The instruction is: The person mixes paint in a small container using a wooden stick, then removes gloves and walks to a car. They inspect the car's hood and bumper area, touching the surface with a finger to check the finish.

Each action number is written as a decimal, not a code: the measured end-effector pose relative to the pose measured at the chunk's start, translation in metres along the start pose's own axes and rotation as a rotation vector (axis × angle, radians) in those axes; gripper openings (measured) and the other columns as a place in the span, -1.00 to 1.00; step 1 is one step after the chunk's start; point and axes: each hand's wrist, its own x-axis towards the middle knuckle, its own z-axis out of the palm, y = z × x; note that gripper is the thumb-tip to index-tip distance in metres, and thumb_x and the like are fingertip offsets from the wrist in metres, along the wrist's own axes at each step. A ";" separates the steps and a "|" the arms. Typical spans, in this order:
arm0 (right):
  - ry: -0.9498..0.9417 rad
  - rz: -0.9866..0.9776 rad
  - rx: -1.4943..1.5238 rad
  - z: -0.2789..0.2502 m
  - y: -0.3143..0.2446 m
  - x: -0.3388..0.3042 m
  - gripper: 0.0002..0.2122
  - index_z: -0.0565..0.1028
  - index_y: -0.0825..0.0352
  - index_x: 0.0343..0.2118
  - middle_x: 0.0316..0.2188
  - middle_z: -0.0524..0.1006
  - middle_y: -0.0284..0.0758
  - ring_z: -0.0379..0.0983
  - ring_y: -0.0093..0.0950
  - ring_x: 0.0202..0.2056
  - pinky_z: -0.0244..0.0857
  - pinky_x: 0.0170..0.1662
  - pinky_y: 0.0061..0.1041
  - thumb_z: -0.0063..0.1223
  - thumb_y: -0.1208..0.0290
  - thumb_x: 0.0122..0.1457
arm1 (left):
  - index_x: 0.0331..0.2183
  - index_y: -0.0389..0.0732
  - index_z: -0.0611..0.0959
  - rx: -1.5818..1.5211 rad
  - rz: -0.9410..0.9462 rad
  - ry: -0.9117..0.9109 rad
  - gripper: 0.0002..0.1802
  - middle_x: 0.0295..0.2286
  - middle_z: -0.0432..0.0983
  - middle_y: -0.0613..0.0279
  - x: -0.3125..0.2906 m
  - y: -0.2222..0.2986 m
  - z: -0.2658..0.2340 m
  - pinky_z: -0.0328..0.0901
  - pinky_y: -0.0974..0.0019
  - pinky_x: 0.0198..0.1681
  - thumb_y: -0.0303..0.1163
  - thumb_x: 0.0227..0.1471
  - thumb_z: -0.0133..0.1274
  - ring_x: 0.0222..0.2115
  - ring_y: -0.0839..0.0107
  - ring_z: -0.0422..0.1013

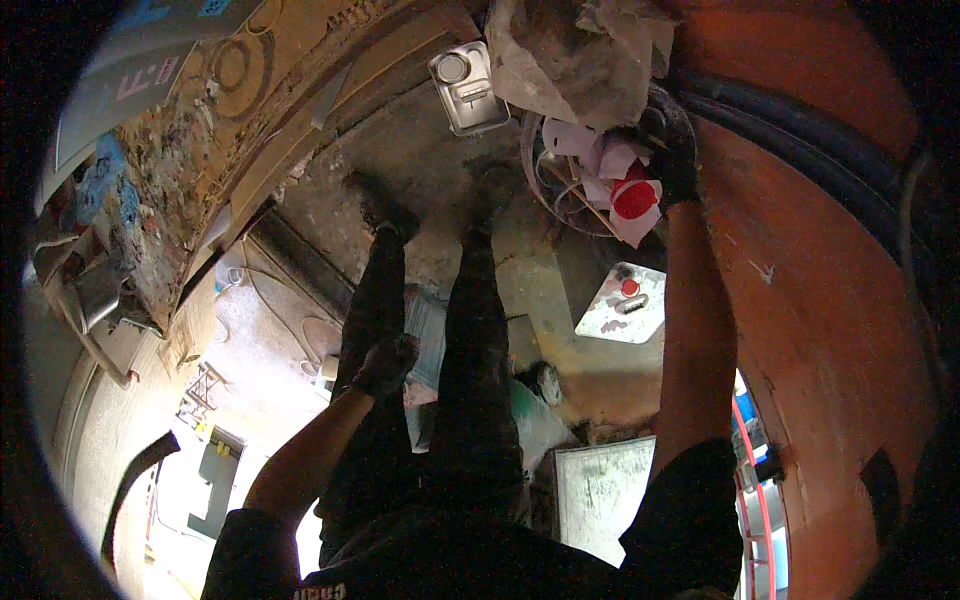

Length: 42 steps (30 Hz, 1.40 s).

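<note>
My right hand (678,165), in a dark glove, reaches to the right side of a round bin (530,170). The bin holds crumpled pale paper (597,152), thin sticks and a red cup-like container (634,198). Shadow hides the right fingers, so what they grip, if anything, does not show. Next to my left knee is my left hand (386,366), also dark-gloved. Its fingers look curled in, and no object shows in them. A large crumpled sheet of translucent plastic (570,60) hangs over the bin's far edge.
A silver metal tin (470,90) lies on the floor left of the bin. Nearer me is a paint-stained white board (622,303) with a red spot on it. A rusty orange surface (800,270) rises at right; a paint-spattered board (150,190) stands at left.
</note>
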 end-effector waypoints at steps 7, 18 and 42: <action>0.033 0.054 0.072 -0.008 0.017 -0.009 -0.63 0.21 0.42 0.12 0.09 0.28 -0.19 0.21 -0.39 0.10 0.11 0.17 -0.47 -0.27 0.43 0.28 | -0.28 -0.22 0.57 -0.072 -0.062 0.145 -0.79 -0.42 0.49 0.21 0.002 -0.017 0.009 0.32 0.33 -0.34 -0.32 0.06 0.01 -0.38 0.43 0.38; 0.185 0.162 0.676 -0.141 -0.066 -0.108 -0.64 0.19 0.45 0.12 0.10 0.27 -0.19 0.20 -0.42 0.10 0.10 0.18 -0.49 -0.28 0.45 0.29 | -0.27 -0.16 0.48 -0.598 0.253 -0.191 -0.87 -0.35 0.41 0.32 0.020 -0.091 0.038 0.33 0.38 -0.28 -0.43 0.11 -0.13 -0.36 0.44 0.36; -0.200 -0.164 0.767 -0.343 -0.433 -0.070 -0.83 0.45 0.34 -0.26 -0.36 0.46 -0.34 0.40 -0.51 -0.28 0.30 -0.19 -0.49 -0.11 0.37 0.20 | -0.25 -0.10 0.52 -1.510 0.241 -0.153 -0.84 -0.44 0.39 0.39 0.035 -0.042 0.016 0.25 0.40 -0.46 -0.31 0.13 -0.09 -0.44 0.51 0.33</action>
